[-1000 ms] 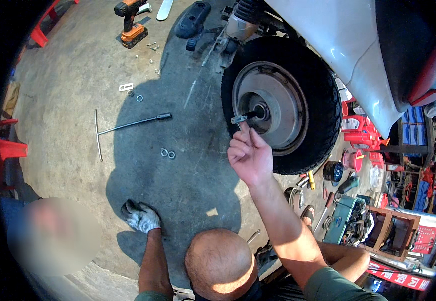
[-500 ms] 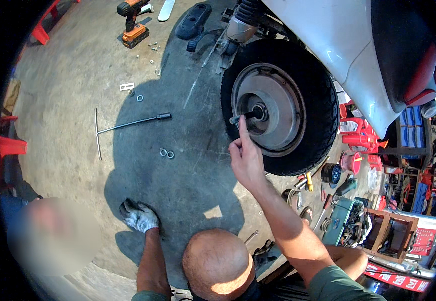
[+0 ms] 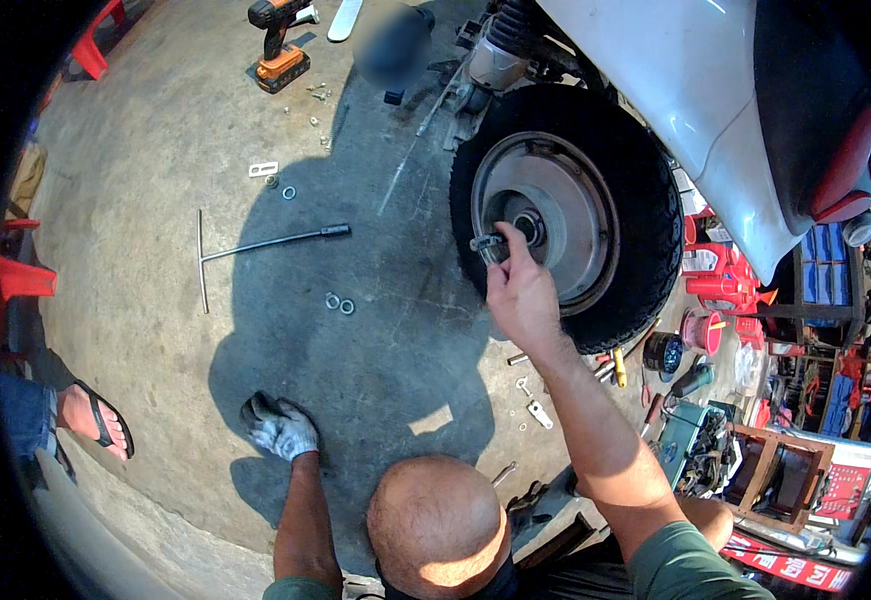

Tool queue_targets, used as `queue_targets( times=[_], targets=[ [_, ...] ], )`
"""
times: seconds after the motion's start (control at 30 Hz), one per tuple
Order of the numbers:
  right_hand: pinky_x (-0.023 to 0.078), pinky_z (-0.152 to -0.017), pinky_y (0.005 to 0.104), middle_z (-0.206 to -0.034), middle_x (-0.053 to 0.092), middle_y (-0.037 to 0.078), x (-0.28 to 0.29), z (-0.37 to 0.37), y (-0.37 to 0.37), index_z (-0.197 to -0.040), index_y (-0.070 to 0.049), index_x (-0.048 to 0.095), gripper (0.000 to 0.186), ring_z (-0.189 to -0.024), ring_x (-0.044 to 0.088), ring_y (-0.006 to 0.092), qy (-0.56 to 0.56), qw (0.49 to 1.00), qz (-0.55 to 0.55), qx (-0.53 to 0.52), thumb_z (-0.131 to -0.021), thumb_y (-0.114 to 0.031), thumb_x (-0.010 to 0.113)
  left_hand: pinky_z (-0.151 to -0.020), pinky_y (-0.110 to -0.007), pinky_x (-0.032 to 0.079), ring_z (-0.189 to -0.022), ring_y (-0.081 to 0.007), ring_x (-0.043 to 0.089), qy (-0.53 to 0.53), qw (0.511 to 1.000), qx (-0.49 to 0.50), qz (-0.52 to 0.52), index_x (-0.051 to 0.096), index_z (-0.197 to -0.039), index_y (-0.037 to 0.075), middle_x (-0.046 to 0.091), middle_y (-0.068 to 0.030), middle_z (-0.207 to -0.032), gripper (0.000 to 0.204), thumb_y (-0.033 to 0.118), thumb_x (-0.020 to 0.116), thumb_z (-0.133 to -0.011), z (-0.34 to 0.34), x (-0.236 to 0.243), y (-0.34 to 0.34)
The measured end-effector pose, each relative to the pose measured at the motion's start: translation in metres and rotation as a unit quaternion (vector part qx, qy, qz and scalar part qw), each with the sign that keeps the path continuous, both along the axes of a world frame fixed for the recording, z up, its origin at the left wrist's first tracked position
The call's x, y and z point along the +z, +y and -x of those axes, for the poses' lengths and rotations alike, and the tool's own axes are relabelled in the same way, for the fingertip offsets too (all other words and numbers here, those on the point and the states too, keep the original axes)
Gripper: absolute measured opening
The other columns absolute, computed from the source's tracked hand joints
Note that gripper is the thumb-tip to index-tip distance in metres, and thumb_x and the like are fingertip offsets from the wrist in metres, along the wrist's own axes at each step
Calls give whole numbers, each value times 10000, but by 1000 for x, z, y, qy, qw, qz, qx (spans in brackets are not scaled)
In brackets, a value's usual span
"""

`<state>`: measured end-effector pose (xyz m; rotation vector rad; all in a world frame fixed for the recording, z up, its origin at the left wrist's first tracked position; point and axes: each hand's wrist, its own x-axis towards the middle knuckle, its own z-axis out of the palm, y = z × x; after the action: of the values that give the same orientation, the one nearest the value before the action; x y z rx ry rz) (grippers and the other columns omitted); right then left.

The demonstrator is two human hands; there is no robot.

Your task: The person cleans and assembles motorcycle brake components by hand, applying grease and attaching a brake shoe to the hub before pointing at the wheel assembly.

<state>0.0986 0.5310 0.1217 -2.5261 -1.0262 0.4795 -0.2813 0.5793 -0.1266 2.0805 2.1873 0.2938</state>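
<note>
My bare right hand (image 3: 527,298) reaches to the scooter's wheel (image 3: 588,220). Thumb and index finger close around the threaded end of the axle (image 3: 482,244), which sticks out from the hub. The wheel has a black tyre and a grey metal rim. Down on the concrete, my left hand (image 3: 281,428) wears a soiled white glove, its fingers dark and curled together; whether anything lies in them is hidden. Above that hand, two metal rings (image 3: 339,303) lie on the floor, and beyond them a long T-handle socket wrench (image 3: 273,244).
An orange and black cordless drill (image 3: 278,50) stands at the far left, with small bolts (image 3: 319,92) near it. A slotted plate (image 3: 263,170) and another ring (image 3: 289,193) lie closer. Tools and a teal box (image 3: 683,438) crowd the right. A person's sandalled foot (image 3: 105,420) is at left.
My right hand has gone from an extended index finger at the axle to a thumb-and-finger grip around its end. My left hand stays in place on the floor.
</note>
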Motion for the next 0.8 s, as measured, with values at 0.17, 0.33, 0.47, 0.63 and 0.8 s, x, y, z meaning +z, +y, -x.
queue_targets(
  times=[0.17,0.33,0.47,0.63,0.8],
  targets=[
    [538,-709,521,-866,682,254,-4,10,-6,-1453,-105,387,586,-786,667,468,-10,995,-69,72,-897,-81,570,-1114,-537,305,-1353,-414,387,5,1000,0,-12,439,-1398,49,415,-222,-1463,558,262,606,-910,3,-4,-1],
    [533,-740,514,-858,678,258,3,-6,0,-1456,-82,372,611,-815,671,454,15,998,-26,-47,-879,-77,571,-1101,-535,313,-1345,-408,395,1,1000,13,6,443,-1395,66,425,-213,-1454,538,267,592,-919,-3,2,-1],
    [523,-756,508,-816,674,248,-4,-17,3,-1449,-88,362,609,-824,669,453,-49,997,61,-22,-879,-88,574,-1091,-536,320,-1329,-408,408,3,1000,12,2,448,-1389,77,436,-208,-1442,527,257,592,-916,-2,1,-1],
    [535,-738,491,-836,685,235,12,-4,9,-1423,-72,409,565,-825,679,429,11,997,74,-8,-888,-96,587,-1087,-536,323,-1313,-408,420,11,1000,6,10,449,-1382,74,446,-206,-1427,530,257,599,-907,4,-3,-1],
    [550,-710,475,-774,668,211,-10,-11,-10,-1495,-121,352,651,-744,682,412,-15,998,33,-52,-891,-93,594,-1094,-539,322,-1309,-407,427,3,1000,-6,-8,449,-1376,63,460,-207,-1412,530,250,602,-905,-1,-1,-1]
  ],
)
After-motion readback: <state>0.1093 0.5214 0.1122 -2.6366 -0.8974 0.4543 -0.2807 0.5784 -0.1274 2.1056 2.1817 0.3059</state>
